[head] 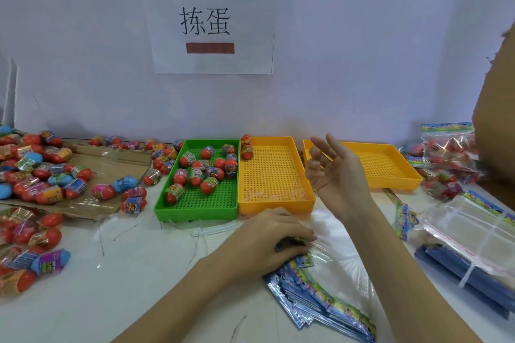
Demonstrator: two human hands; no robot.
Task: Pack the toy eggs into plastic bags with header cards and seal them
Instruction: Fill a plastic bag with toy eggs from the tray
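Note:
Several wrapped toy eggs [201, 168] lie in a green perforated tray [195, 207]. Two more eggs [246, 145] sit at the far left corner of a yellow tray [274, 200]. My left hand [274, 239] rests palm down on a stack of colourful header cards [320, 295] and a clear plastic bag [342, 248] near the table's front. My right hand [334, 172] is raised above the table between the two yellow trays, palm up, fingers loosely spread and holding nothing.
Loose eggs [41, 172] cover flattened cardboard at the left. A second yellow tray [390, 178] stands at the right, with sealed filled bags [448, 153] behind it. Empty carded bags [473, 228] and a blue bundle [468, 278] lie at the right edge. A brown cardboard box [496, 120] rises at far right.

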